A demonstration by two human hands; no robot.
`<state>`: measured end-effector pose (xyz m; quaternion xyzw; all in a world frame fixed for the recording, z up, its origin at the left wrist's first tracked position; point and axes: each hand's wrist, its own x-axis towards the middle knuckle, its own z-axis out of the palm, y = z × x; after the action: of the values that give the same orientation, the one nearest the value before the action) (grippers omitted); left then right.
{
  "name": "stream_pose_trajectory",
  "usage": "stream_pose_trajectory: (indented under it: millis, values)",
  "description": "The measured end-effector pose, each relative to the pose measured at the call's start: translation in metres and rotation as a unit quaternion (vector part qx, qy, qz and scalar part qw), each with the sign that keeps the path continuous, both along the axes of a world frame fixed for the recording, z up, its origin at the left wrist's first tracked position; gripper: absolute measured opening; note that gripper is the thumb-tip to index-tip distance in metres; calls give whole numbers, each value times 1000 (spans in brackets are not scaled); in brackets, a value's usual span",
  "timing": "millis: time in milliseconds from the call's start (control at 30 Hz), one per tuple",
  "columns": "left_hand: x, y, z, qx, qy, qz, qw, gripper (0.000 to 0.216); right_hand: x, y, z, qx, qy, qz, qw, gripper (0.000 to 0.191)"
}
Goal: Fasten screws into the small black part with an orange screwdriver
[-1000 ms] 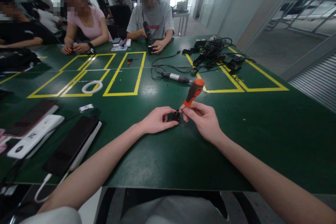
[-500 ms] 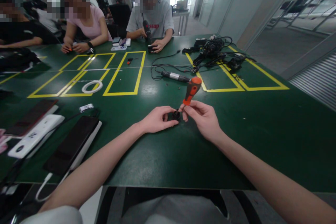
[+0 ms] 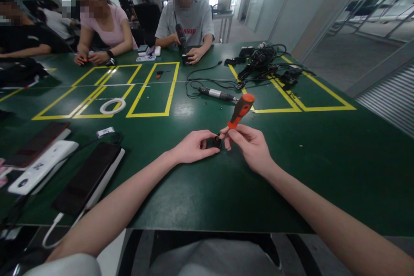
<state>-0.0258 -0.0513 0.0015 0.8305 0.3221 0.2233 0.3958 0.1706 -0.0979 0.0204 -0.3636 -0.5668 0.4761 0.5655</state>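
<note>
My left hand (image 3: 196,146) rests on the green table, its thumb and fingers closed around a small black part (image 3: 216,141). What kind of part it is I cannot make out. My right hand (image 3: 250,146) grips a screwdriver (image 3: 241,111) with an orange and dark grey handle, low down where the handle meets the shaft. The handle tilts up and to the right, and the shaft points down toward the black part. Fingers partly hide the tip, so whether it touches the part I cannot tell.
Beyond my hands lies a corded electric screwdriver (image 3: 217,94). A tangle of black cables (image 3: 263,62) is at the back right. A white ring (image 3: 112,106), a phone (image 3: 86,177) and a white power strip (image 3: 42,167) lie to the left. Co-workers sit across the table.
The screwdriver's handle has tipped further to the right. My left hand and the black part have stayed in place.
</note>
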Motion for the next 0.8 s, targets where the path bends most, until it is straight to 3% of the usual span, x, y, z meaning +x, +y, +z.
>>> stream_pose_trajectory:
  millis: [233,433,800]
  values:
    - [0,1,-2,-2,11,9,1000,28,1,0,-3,-14,-12,-32,999,37]
    - [0,0,-2,-1,-1,5,1000,27,1,0,-1,-1,-4,3,1000,39]
    - [0,1,-1,4,0,1,1000,30,1,1,-2,12,-20,-13,1000,38]
